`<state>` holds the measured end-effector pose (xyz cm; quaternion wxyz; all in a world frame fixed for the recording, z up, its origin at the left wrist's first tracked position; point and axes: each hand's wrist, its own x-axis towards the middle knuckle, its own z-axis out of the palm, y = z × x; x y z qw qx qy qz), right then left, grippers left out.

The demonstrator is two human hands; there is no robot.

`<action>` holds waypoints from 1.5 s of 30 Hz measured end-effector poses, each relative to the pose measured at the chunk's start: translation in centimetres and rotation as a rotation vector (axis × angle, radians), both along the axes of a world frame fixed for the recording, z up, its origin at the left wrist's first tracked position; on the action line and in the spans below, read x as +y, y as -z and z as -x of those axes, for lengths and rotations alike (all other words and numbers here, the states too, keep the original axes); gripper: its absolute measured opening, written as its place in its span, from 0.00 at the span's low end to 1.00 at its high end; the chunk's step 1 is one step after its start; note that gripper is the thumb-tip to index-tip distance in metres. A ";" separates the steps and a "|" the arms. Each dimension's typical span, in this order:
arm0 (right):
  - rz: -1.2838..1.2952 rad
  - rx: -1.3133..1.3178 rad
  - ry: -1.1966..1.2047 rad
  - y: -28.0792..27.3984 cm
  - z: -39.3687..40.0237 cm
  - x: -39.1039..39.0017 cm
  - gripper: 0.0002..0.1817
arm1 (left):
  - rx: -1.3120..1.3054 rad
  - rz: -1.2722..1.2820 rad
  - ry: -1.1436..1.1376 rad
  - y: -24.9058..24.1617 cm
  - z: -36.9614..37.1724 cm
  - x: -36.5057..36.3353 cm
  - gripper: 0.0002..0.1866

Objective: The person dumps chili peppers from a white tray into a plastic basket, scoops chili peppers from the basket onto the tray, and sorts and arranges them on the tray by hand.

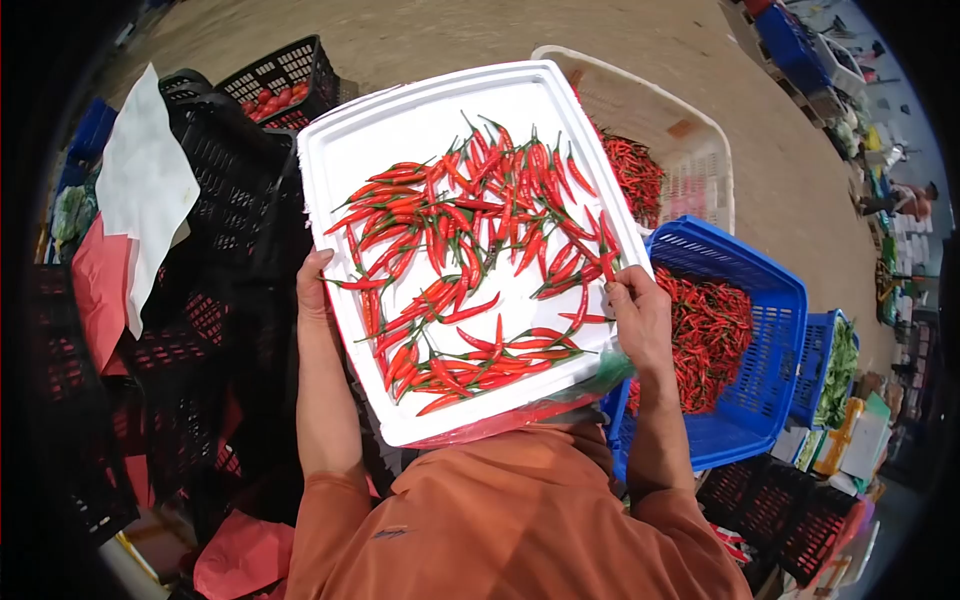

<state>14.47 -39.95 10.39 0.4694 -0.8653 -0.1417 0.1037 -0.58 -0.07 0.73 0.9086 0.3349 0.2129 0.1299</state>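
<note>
left hand [313, 283] grips left edge of white tray [390, 115]; right hand [645, 320] grips right edge, near lower corner. red chilies [400, 203] with green stems lie scattered across tray, many overlapping. to right, blue basket [775, 330] and white basket [640, 110], both holding more chilies. to left, black crates [225, 150], pale sheet [150, 170] draped over.

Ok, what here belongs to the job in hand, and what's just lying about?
In use: held white tray; red chillies on it; probably the blue crate and pale crate, both holding chillies.

Apparently lying about: white sheet; pink sheet; black crates.
</note>
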 end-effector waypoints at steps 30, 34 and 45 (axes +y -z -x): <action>-0.596 0.539 0.121 1.9 -0.9 -1.1 0.17 | -0.061 0.025 0.029 0.4 0.0 0.0 0.39; -0.526 0.500 0.145 2.2 -0.7 -0.9 0.14 | -0.049 0.032 0.021 0.0 0.1 -0.2 0.39; 0.098 -0.244 0.119 1.6 -0.8 1.1 0.12 | -0.028 0.029 0.027 0.0 0.1 -0.1 0.41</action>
